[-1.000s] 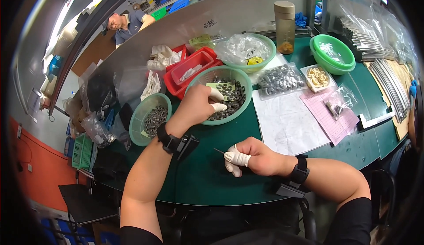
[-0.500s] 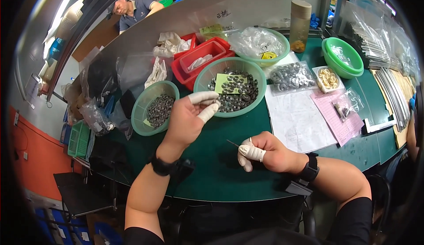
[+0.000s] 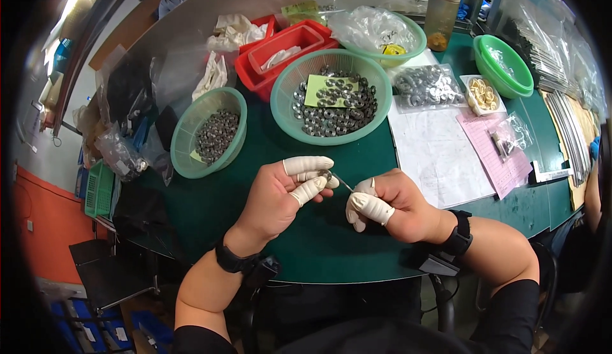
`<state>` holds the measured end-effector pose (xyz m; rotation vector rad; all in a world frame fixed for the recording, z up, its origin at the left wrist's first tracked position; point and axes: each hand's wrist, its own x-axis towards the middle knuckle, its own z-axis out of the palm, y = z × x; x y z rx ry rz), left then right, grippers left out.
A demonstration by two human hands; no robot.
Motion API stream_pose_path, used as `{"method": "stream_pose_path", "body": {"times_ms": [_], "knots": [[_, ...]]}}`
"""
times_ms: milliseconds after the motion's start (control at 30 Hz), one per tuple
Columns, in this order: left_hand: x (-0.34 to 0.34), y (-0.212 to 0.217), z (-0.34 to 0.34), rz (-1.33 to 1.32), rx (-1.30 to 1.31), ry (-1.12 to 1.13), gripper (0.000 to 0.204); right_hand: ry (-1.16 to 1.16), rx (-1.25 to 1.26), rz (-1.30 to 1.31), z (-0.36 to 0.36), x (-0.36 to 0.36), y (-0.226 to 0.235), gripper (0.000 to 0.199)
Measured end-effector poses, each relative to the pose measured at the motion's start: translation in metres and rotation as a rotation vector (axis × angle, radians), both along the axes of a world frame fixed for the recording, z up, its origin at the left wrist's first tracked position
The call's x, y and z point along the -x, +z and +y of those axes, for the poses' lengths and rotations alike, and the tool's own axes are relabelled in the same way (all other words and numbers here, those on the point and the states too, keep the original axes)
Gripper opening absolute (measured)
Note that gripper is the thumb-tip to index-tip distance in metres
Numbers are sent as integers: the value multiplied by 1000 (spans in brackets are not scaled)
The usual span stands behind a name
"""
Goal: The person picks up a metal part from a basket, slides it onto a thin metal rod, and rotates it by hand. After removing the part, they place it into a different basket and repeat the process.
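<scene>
My left hand (image 3: 271, 201), with white finger cots, pinches a small round metal part (image 3: 327, 175) over the green table. In my right hand (image 3: 398, 207), also with finger cots, is a thin metal rod (image 3: 343, 182). Its tip meets the metal part or comes very near it; whether it enters a hole is too small to tell. Beyond my hands stands a larger pale-green basin (image 3: 279, 124) of loose ring-shaped metal parts (image 3: 341, 121), with a yellow-green note among them. Left of it, a smaller pale-green basin (image 3: 181, 159) holds similar dark parts (image 3: 217, 136).
Red trays (image 3: 255, 83) stand behind the basins. To the right lie white paper (image 3: 427, 159), a bag of metal parts (image 3: 430, 86), a box of brass-coloured rings (image 3: 482, 94) and a pink sheet (image 3: 488, 143). A tall bottle (image 3: 444, 13) stands far right. Another person sits beyond the partition.
My left hand has come back from the larger basin with a small metal part and now meets the rod in my right hand. The whole view has shifted slightly.
</scene>
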<state>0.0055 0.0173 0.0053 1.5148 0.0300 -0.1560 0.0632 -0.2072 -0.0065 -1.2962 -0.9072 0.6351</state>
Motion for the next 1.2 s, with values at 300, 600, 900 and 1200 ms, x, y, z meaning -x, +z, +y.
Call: {"method": "stream_pose_path", "body": {"times_ms": [300, 600, 900, 1200], "knots": [[3, -2, 2, -19, -7, -20, 26, 10, 20, -75, 3, 0, 0, 32], [3, -3, 2, -32, 3, -21, 25, 20, 43, -57, 3, 1, 1, 33], [2, -3, 2, -27, 6, -4, 25, 19, 78, -53, 4, 1, 1, 33], [3, -4, 2, -49, 7, -3, 24, 20, 127, -69, 5, 2, 7, 32]]}}
